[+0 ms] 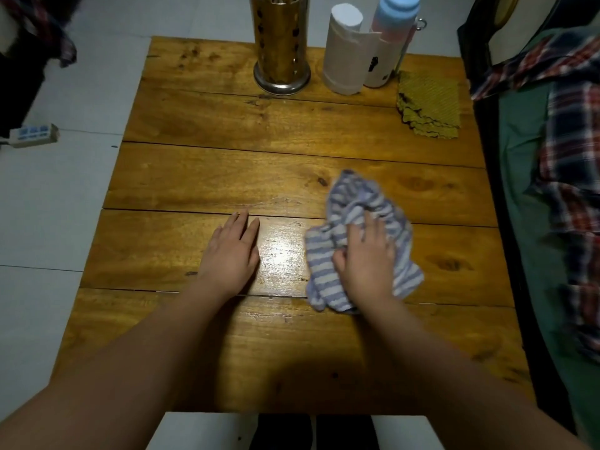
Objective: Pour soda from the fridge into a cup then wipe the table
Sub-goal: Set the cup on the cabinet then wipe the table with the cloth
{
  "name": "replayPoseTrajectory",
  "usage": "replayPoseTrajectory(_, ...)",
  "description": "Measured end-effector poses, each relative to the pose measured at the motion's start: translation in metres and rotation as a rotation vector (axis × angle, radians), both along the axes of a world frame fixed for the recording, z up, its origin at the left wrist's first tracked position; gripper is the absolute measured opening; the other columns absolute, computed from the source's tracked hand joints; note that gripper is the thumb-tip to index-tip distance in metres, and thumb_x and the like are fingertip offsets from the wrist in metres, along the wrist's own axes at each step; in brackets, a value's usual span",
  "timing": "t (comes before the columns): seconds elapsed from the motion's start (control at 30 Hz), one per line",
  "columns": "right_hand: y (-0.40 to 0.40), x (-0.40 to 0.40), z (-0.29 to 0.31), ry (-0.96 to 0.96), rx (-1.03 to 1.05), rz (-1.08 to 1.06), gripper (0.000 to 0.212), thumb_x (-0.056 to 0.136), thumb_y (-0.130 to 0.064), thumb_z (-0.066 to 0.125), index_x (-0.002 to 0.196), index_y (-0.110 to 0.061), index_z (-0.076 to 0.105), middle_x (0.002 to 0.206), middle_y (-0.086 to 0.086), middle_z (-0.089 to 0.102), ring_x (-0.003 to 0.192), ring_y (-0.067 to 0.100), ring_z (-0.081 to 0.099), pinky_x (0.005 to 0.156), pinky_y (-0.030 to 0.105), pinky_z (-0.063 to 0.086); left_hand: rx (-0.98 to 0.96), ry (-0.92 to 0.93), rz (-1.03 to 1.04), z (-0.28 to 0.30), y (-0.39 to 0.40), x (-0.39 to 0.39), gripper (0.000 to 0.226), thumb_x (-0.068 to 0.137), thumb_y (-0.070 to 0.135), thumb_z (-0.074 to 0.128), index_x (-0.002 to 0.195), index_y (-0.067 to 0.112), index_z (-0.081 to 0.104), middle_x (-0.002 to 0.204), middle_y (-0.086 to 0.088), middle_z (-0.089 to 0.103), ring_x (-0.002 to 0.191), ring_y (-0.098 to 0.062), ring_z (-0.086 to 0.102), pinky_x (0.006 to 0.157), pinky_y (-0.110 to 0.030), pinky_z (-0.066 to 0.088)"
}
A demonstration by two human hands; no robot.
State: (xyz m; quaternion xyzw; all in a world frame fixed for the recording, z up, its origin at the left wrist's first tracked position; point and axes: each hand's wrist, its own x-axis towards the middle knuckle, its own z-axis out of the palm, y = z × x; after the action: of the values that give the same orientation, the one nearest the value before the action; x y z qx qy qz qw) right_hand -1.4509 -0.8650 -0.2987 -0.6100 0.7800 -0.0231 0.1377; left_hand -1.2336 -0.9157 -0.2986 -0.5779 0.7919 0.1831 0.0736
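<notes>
A crumpled blue-and-white striped cloth (352,203) lies on the wooden plank table (201,177), right of centre. My right hand (365,259) presses down on the cloth and grips a fold of it. Flat on the bare wood to the cloth's left rests my left hand (232,250), fingers together, holding nothing. Between the two hands the wood shines as if wet. No cup or soda shows in this view.
Along the table's far edge stand a perforated metal utensil holder (281,47), a white paper roll (344,50) and a pink-and-blue bottle (391,37). A green folded cloth (428,105) lies at the far right. A power strip (34,135) sits on the floor, left. Plaid fabric (571,177) drapes at right.
</notes>
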Motion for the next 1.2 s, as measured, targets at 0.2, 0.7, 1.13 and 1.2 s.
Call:
replayPoseTrajectory(0.2,0.025,-0.006,0.003,-0.037,-0.02,0.247,0.043,0.08,-0.025,0.065,0.119,-0.012,0.052,0.148,0.013,0.033,0.138,0.036,0.026,0.105,0.054,0.029,0.017,-0.026,0.016,0.008,0.012,-0.005,0.056,0.098,0.028,0.035,0.149,0.015,0.015,0.157,-0.011,0.007,0.145,-0.026,0.006,0.118,-0.039,0.01)
replayPoseTrajectory(0.7,0.033,-0.019,0.005,-0.006,-0.017,-0.038,0.043,0.07,-0.017,0.073,0.107,-0.003,0.056,0.136,0.026,0.044,0.125,0.046,0.041,0.097,0.057,0.041,0.009,-0.022,0.028,0.008,0.042,0.003,0.056,0.097,0.027,0.039,0.148,0.018,0.019,0.157,-0.011,0.008,0.145,-0.026,0.007,0.118,-0.043,0.009)
replayPoseTrajectory(1.13,0.028,-0.015,0.001,-0.074,-0.023,-0.018,0.084,0.083,-0.035,0.063,0.146,-0.011,0.014,0.155,0.018,0.007,0.143,0.037,0.005,0.115,0.044,0.008,0.01,-0.05,0.102,0.012,0.037,0.02,0.054,0.097,0.028,0.037,0.148,0.019,0.02,0.157,-0.01,0.01,0.145,-0.026,0.008,0.118,-0.04,0.01)
replayPoseTrajectory(1.2,0.016,-0.022,0.003,-0.101,-0.033,-0.139,0.077,0.087,-0.034,0.057,0.146,-0.011,0.013,0.155,0.016,0.007,0.143,0.034,0.004,0.116,0.042,0.008,0.014,-0.044,0.115,0.013,0.037,0.023,0.054,0.098,0.027,0.037,0.148,0.019,0.019,0.157,-0.01,0.01,0.145,-0.026,0.007,0.118,-0.04,0.009)
